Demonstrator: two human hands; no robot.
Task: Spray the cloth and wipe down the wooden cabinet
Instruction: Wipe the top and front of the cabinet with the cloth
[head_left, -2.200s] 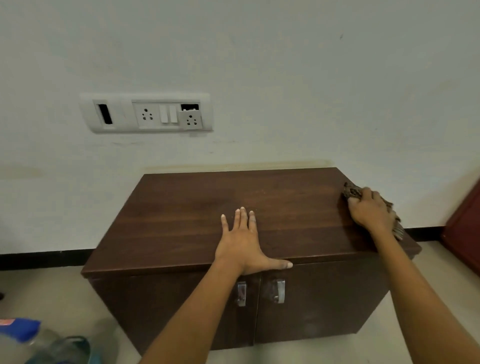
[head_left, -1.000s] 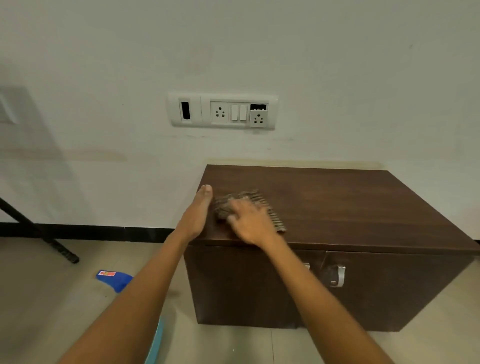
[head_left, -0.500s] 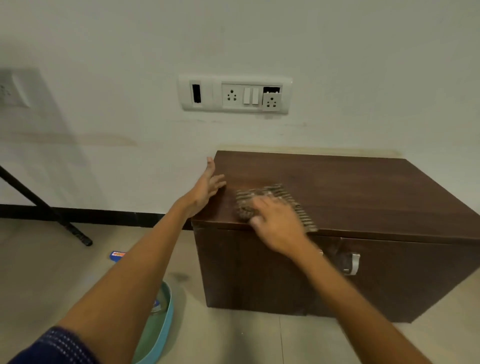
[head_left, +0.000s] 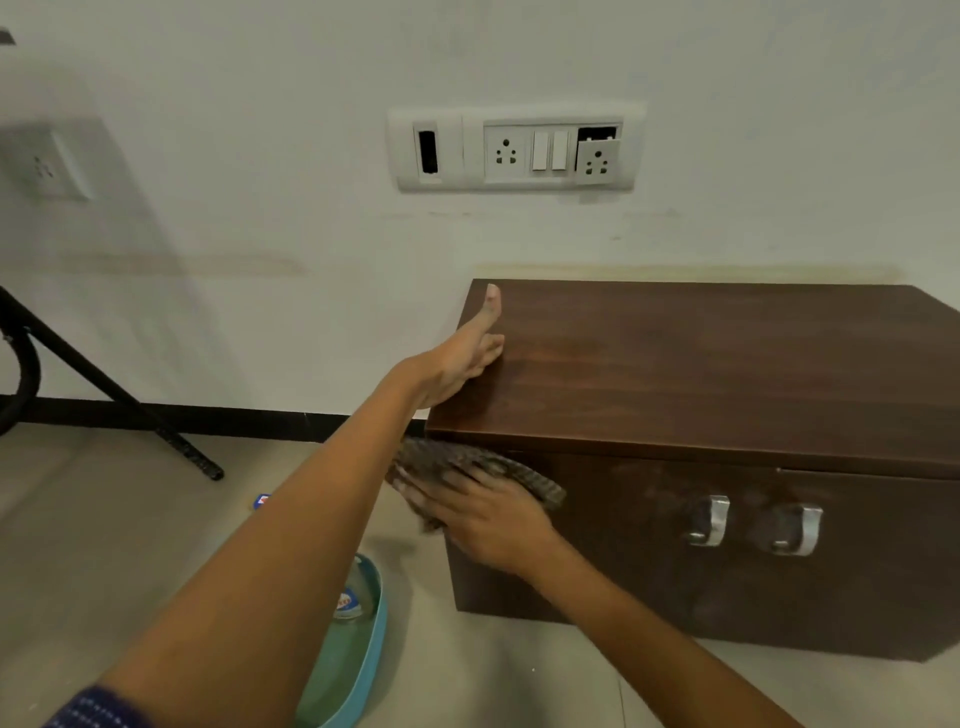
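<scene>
The dark wooden cabinet (head_left: 701, 364) stands on the floor against the white wall. My left hand (head_left: 462, 358) lies flat on the left edge of its top, thumb stretched toward the back corner. My right hand (head_left: 483, 514) presses a grey-brown patterned cloth (head_left: 467, 457) against the upper left part of the cabinet's front, just under the top edge. The spray bottle (head_left: 348, 603) lies in a blue tray on the floor, mostly hidden behind my left forearm.
Two metal door handles (head_left: 753, 522) stick out from the cabinet front. The blue tray (head_left: 363, 675) sits on the tiled floor left of the cabinet. A black stand leg (head_left: 130, 410) slants across the floor at far left. A switch panel (head_left: 514, 150) is on the wall.
My right hand has carried the cloth from the cabinet's top, across to the left, and down over the front edge onto the door face. My left hand shifted to the top's left edge.
</scene>
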